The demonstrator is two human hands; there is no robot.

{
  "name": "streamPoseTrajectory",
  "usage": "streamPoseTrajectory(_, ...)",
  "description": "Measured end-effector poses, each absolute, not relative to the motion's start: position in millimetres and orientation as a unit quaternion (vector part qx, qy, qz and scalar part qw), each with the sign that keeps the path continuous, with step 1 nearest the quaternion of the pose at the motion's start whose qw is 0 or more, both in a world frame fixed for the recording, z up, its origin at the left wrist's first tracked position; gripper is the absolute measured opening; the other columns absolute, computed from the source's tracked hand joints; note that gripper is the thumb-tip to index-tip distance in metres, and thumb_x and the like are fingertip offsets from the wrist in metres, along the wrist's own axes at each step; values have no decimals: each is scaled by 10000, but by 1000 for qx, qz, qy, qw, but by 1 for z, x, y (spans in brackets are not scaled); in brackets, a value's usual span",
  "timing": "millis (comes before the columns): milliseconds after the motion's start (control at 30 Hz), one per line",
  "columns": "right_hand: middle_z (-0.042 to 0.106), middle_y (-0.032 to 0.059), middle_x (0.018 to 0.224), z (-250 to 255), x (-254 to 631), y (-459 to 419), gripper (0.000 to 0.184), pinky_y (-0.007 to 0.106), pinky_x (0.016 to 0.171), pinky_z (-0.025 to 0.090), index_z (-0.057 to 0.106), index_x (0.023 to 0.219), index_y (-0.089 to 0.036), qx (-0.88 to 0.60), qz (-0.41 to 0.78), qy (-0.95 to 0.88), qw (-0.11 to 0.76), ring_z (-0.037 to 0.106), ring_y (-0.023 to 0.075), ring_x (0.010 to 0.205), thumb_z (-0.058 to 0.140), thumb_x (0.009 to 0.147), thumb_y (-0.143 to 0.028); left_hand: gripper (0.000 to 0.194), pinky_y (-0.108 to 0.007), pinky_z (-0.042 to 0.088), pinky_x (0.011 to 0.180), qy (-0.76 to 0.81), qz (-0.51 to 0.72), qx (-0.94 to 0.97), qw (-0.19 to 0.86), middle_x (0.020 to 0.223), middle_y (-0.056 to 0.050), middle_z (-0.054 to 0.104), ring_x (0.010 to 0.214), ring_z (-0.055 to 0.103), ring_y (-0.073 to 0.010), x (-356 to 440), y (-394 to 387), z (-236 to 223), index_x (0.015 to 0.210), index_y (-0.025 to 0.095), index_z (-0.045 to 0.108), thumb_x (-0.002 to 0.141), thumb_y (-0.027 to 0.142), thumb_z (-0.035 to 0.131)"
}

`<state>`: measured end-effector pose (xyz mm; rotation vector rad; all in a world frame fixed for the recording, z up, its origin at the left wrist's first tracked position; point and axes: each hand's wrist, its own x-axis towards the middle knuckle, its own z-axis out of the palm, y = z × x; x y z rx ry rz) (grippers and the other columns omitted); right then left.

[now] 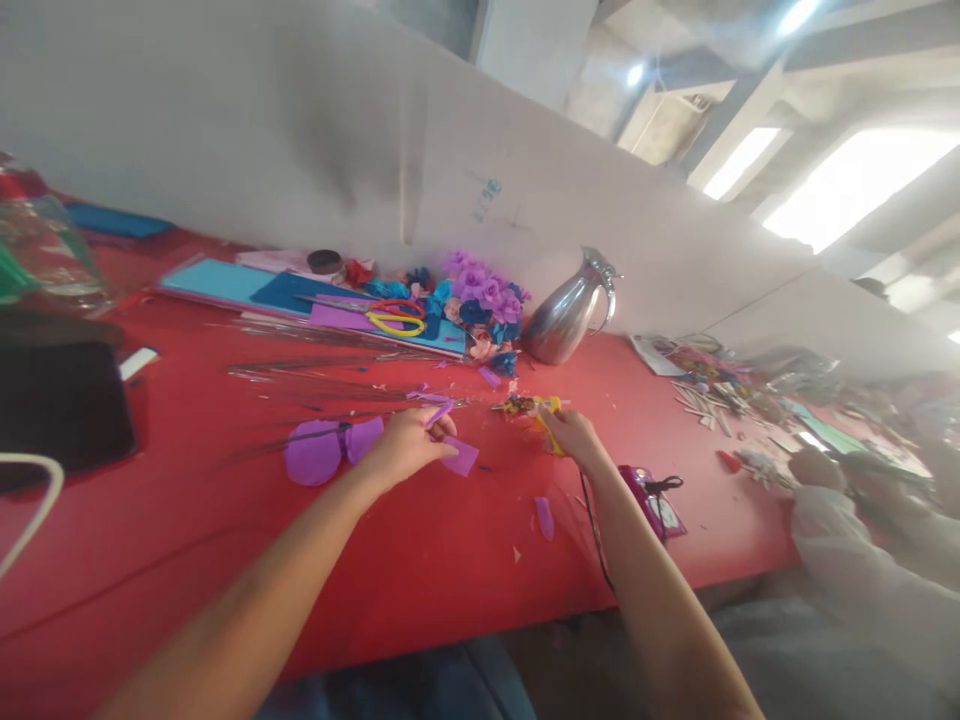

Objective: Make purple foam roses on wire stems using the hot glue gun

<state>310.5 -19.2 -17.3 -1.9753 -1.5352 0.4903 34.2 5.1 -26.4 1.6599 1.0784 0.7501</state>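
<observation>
In the middle of the table, my left hand point(405, 442) is closed on a small piece of purple paper point(462, 459), with a purple strip at its fingertips. To its right, my right hand point(573, 436) grips a yellow glue gun point(550, 408), whose dark cord runs down to the table's front edge. The nozzle end points left, near a dark crusty lump of residue. Cut purple paper petals point(313, 453) lie left of my left hand. Another purple scrap point(544, 518) rests nearer the front edge. Thin wire stems point(330, 372) spread across the table behind my left hand.
A metal jug point(564, 318) stands by the wall, beside purple, blue and pink paper flowers point(480, 290). Scissors point(394, 317) lie on coloured paper sheets point(225, 284). At left are a dark tablet-like slab point(64, 400) and a clear bottle point(52, 245). A person's sleeve point(847, 540) shows at right.
</observation>
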Motion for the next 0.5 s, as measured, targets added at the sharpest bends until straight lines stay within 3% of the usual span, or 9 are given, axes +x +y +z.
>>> streamPoseTrajectory(100, 597, 108, 601, -7, 302, -28, 379, 353, 658, 443, 507, 489, -196, -786, 96, -548, 272, 622, 274, 783, 573, 816, -376, 182, -269, 439, 597, 457, 310, 698, 456, 686, -3, 618, 645, 576, -156, 32, 7, -25, 748, 182, 617, 589, 223, 697)
streamPoseTrajectory(167, 665, 147, 844, 2, 281, -36, 224, 376, 762, 435, 629, 661, -176, -780, 64, -560, 271, 597, 292, 942, 580, 812, -335, 174, -267, 445, 607, 453, 317, 709, 438, 705, -5, 625, 659, 586, -157, 31, 9, -26, 760, 182, 620, 600, 207, 685)
streamPoseTrajectory(200, 679, 125, 916, 6, 266, -39, 156, 357, 802, 432, 670, 755, -185, -761, 64, -586, 270, 597, 266, 962, 586, 806, -306, 170, -263, 448, 611, 444, 321, 716, 433, 714, -5, 630, 666, 591, -156, 30, 10, -26, 769, 184, 621, 609, 202, 676)
streamPoseTrajectory(333, 721, 37, 954, 20, 209, -41, 234, 270, 775, 442, 704, 958, -219, -565, 214, -768, 214, 637, 178, 872, 575, 766, -187, 96, -253, 451, 618, 408, 325, 746, 415, 723, -8, 654, 694, 607, -161, 26, 11, -23, 747, 191, 619, 660, 222, 644)
streamPoseTrajectory(500, 733, 11, 883, 23, 189, -26, 281, 236, 657, 401, 736, 915, -224, -583, 214, -762, 181, 636, 163, 786, 544, 726, -145, 91, -240, 429, 555, 429, 311, 742, 410, 751, -18, 662, 623, 587, -144, 20, 10, -15, 769, 185, 616, 689, 225, 636)
